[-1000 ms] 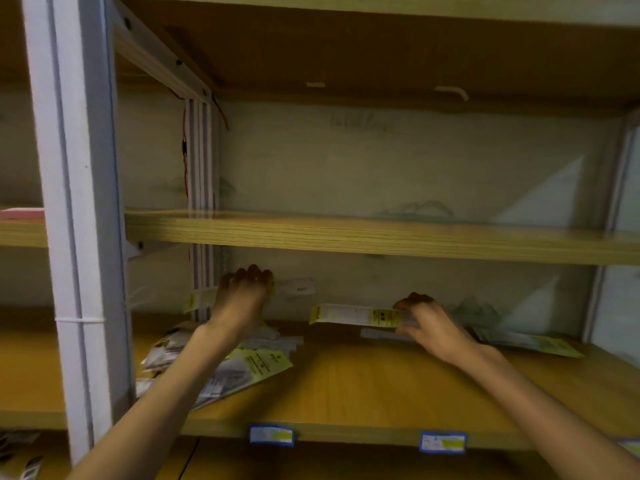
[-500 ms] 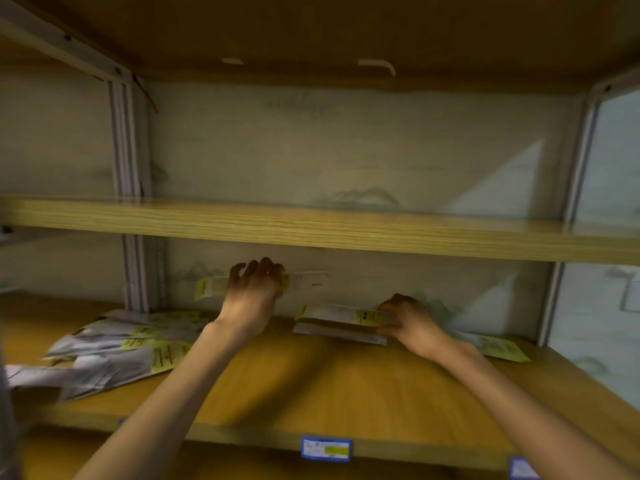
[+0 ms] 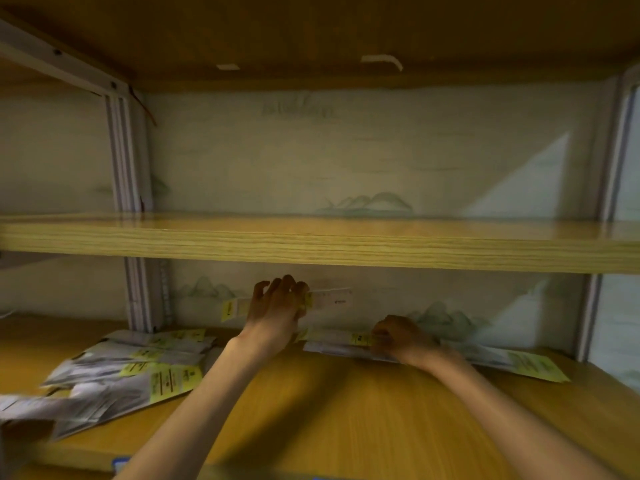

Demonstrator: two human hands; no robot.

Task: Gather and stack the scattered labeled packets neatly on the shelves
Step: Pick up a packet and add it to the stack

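My left hand [image 3: 277,311] grips a few thin white packets with yellow labels [image 3: 329,299], held up off the lower wooden shelf [image 3: 346,420] near the back wall. My right hand [image 3: 398,339] grips more flat packets [image 3: 332,341] lying at the back of the same shelf. A loose heap of several packets [image 3: 131,372] sprawls at the shelf's left. One more packet [image 3: 530,365] lies to the right of my right hand.
An upper wooden shelf [image 3: 311,244] spans the view just above my hands. White metal uprights [image 3: 138,292] stand at the left, and another upright [image 3: 588,313] at the right. A pale painted wall closes the back.
The view has swung right and closer, so the packet heap now sits further left. My right hand has drawn its packets slightly along the shelf. My left hand still holds its packets up.
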